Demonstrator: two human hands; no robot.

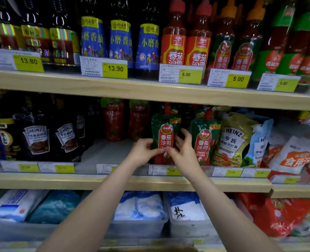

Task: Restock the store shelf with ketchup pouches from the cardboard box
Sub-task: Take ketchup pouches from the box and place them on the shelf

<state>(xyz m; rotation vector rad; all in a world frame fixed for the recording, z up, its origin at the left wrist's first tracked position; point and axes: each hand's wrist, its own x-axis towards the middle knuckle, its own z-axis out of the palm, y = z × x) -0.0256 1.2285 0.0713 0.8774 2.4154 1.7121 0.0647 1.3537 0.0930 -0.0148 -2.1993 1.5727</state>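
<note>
1. Far left of the middle shelf (41, 180): dark Heinz pouches (35, 139), upright, upper parts lost in shadow; price tags (62, 168) below blurred and hard to read.
2. Left of centre, set far back: two red pouches (113, 119), dim, labels hard to make out, bare shelf floor in front.
3. Centre: left hand (143, 151) pinching the lower left edge of an upright ketchup pouch (166, 135) — thumb and fingertips curled onto it.
4. Same pouch standing at the near edge of the middle shelf, red spout up, base hidden behind both hands.
5. Right hand (184, 148) at the pouch's right edge — thumb touching the lower label, fingers spread and bent; grip or mere touch, cannot tell.
6. Just right: second ketchup pouch (204, 140), upright, then a Heinz salad dressing pouch (232, 140), tilted.
7. Far right: white bags (294, 157), cut off by the frame edge.
</note>
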